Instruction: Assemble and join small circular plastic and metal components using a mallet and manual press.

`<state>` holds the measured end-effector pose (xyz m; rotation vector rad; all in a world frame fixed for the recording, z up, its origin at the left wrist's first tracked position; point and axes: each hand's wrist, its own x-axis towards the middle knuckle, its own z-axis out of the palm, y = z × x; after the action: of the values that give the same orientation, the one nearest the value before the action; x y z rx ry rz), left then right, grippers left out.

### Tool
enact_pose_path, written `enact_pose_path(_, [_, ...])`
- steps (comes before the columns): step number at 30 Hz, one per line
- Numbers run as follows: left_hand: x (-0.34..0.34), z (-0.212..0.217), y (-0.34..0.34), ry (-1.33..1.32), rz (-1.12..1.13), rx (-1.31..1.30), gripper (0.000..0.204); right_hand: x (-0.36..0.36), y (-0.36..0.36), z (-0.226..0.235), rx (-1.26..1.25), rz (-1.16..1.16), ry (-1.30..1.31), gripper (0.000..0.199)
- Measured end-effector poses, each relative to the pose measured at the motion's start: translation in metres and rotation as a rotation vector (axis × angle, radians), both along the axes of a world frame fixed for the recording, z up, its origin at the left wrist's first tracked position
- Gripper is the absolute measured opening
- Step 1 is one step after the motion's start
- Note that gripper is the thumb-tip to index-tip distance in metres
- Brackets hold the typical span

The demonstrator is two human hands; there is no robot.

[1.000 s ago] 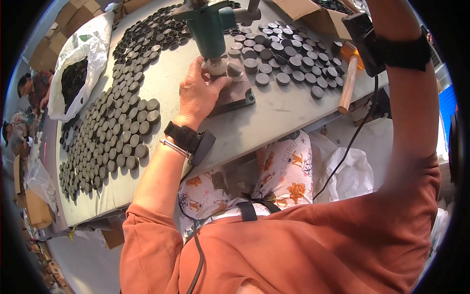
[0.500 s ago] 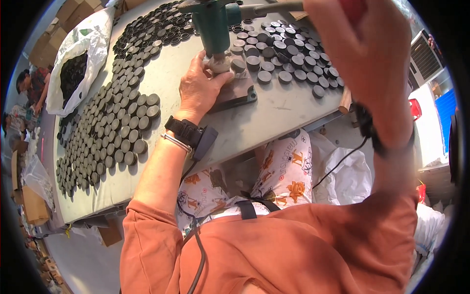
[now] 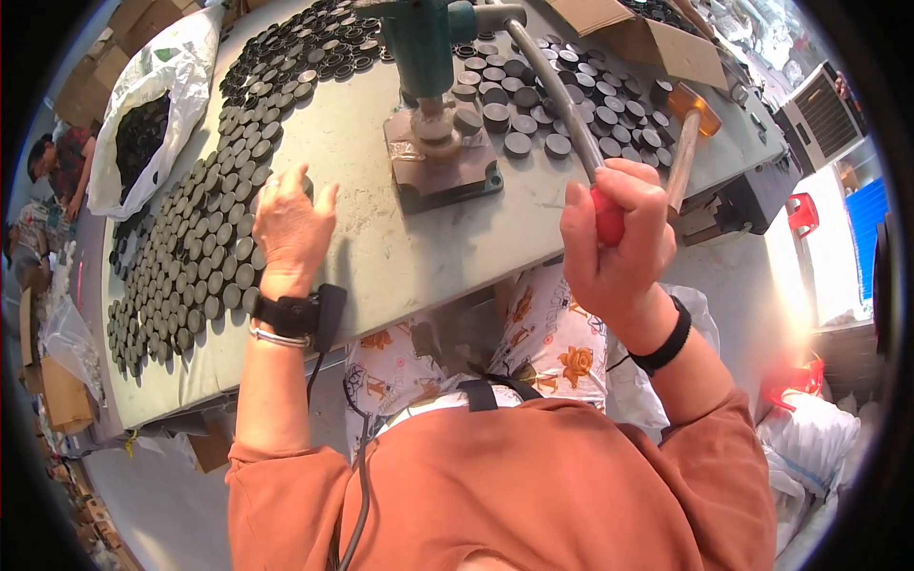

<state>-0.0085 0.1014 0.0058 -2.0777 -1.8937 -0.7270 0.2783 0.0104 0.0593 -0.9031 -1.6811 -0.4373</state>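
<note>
My right hand [image 3: 624, 238] is wrapped round the red knob [image 3: 608, 217] of a long metal lever [image 3: 557, 95]. This lever runs down toward me from the head of a green hand press [image 3: 422, 57]. Under the press's ram, a pale, cloudy round fixture [image 3: 436, 128] sits on the dark metal base plate [image 3: 446, 179]. My left hand [image 3: 293, 228] is open, fingers and thumb apart, at the right edge of a big spread of round grey-black caps [image 3: 217, 243]. Its fingertips are close to the caps; whether they touch one is hard to see.
More caps [image 3: 609, 116] lie right of the press, and black rings [image 3: 333, 57] behind it. A wooden-handled mallet [image 3: 684, 157] rests at the table's right edge near a cardboard box [image 3: 666, 48]. At far left stands a white sack [image 3: 157, 124] of black pieces. Another person [image 3: 71, 167] sits beyond it.
My left hand has left the fixture under the press and moved left to the caps. My right hand has come down toward me with the lever's red knob.
</note>
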Motion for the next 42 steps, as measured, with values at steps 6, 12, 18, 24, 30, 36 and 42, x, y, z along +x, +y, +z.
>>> enact_pose_path(6, [-0.017, 0.009, -0.005, 0.154, 0.096, -0.283, 0.037, 0.003, -0.009, 0.021, -0.163, -0.017, -0.043, 0.021])
enact_pose_path(12, [-0.021, 0.006, -0.008, 0.278, -0.075, -0.271, 0.022, 0.01, 0.041, 0.137, -0.289, 0.097, -0.077, 0.022])
enact_pose_path(18, [-0.013, 0.0, -0.003, 0.213, -0.145, -0.199, 0.02, -0.023, 0.12, 0.189, -0.209, 0.29, -0.184, 0.016])
enact_pose_path(24, [0.01, 0.012, -0.003, 0.085, -0.161, -0.256, 0.041, 0.019, 0.182, 0.181, -0.18, 0.258, -0.18, 0.016])
enact_pose_path(30, [0.021, 0.007, 0.018, -0.041, -0.247, -0.319, 0.047, 0.011, 0.209, 0.162, -0.158, 0.244, -0.159, 0.017])
enact_pose_path(36, [0.026, 0.005, 0.031, 0.006, -0.295, -0.374, 0.041, 0.021, 0.2, 0.162, -0.121, 0.159, -0.154, 0.018])
enact_pose_path(42, [0.032, 0.004, 0.035, -0.039, -0.312, -0.359, 0.036, 0.032, 0.194, 0.161, -0.097, 0.067, -0.156, 0.019])
